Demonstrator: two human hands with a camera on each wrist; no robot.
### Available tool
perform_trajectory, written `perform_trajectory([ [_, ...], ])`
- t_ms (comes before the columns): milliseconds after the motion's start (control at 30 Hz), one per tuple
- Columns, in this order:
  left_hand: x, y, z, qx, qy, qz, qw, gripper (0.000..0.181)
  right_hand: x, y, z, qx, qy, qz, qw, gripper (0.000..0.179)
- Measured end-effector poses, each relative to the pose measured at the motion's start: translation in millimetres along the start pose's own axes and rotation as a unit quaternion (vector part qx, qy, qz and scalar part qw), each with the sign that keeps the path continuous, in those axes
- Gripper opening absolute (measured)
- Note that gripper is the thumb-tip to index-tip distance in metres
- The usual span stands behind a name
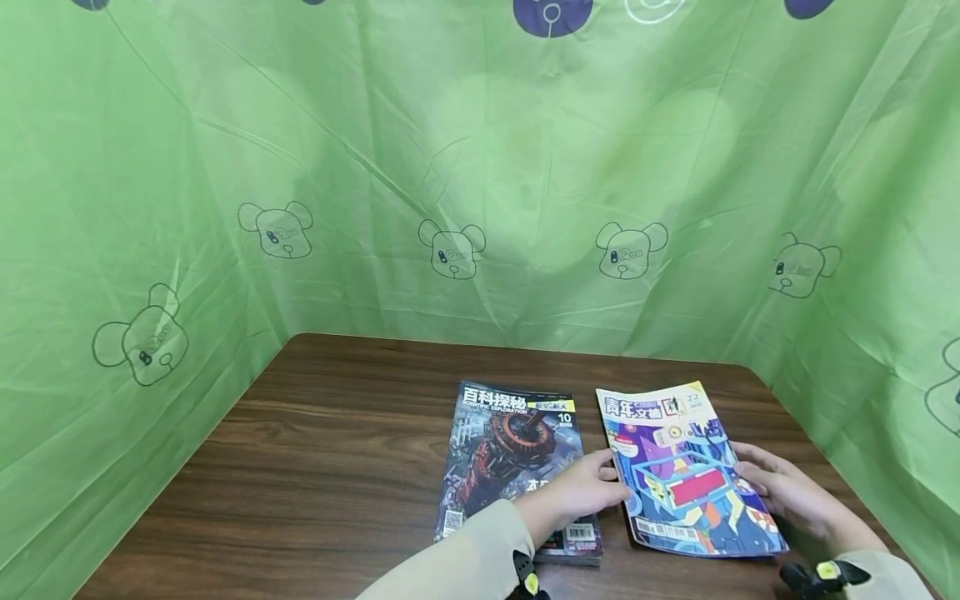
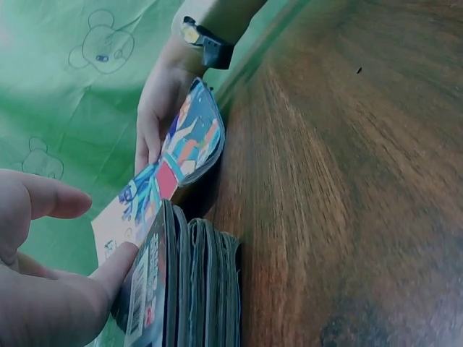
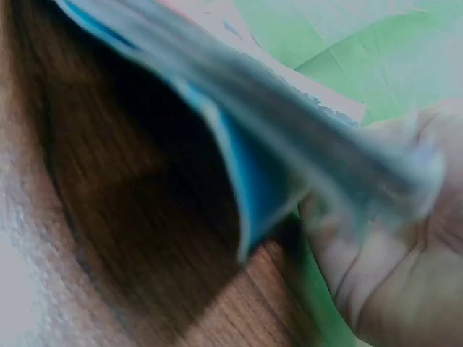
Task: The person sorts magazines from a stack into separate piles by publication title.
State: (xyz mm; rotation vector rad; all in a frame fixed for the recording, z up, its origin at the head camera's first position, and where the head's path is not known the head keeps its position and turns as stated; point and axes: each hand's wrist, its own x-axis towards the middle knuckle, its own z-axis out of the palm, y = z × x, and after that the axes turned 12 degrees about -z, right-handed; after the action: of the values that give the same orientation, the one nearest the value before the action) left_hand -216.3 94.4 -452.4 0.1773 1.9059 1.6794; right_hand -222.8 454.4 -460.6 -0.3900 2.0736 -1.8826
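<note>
A colourful magazine (image 1: 690, 475) with a purple and blue cover is tilted over the table, its near edge toward the person. My right hand (image 1: 787, 496) grips its right edge. In the right wrist view the magazine's blurred page edges (image 3: 268, 108) slant into that hand (image 3: 405, 260), with dark shadow under them. My left hand (image 1: 581, 492) is at the magazine's left edge, thumb and fingers apart; in the left wrist view its fingers (image 2: 58, 199) look fairly straight. Beneath the left forearm lies a stack of several magazines (image 1: 495, 467), with a dark sci-fi cover on top.
The brown wooden table (image 1: 315, 450) stretches left of the stack. A green curtain (image 1: 360, 167) printed with bear heads rises behind the table and along both sides. Black bands (image 1: 821, 577) with yellow marks sit on both wrists.
</note>
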Motion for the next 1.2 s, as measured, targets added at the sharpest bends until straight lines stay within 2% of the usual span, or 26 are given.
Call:
perform_trajectory([
  [100,-0.4,0.5,2.0,0.016,0.011,0.002,0.9998,0.073,0.3,-2.2,3.0,-0.062,0.034,0.024,0.9972,0.068],
  [167,-0.9,1.4,3.2,0.023,0.016,0.003,0.9996,0.074,1.0,-4.2,5.9,-0.099,0.054,0.038,0.9929,0.072],
  [400,-3.7,4.4,4.2,0.026,0.016,0.011,0.9995,0.074,3.5,-11.8,16.4,-0.186,0.105,0.055,0.9755,0.06],
  [600,-5.8,4.2,1.0,0.008,0.004,0.016,0.9998,0.075,2.8,-15.1,18.7,-0.233,0.117,0.042,0.9646,0.05],
  [933,-10.3,8.5,-11.7,0.008,-0.014,0.006,0.9999,0.071,4.4,-21.7,23.7,-0.269,0.132,0.035,0.9534,0.05],
  [1200,-13.4,8.0,-26.2,-0.004,-0.027,0.013,0.9995,0.068,15.1,-28.3,41.9,-0.241,0.122,0.025,0.9625,0.052],
])
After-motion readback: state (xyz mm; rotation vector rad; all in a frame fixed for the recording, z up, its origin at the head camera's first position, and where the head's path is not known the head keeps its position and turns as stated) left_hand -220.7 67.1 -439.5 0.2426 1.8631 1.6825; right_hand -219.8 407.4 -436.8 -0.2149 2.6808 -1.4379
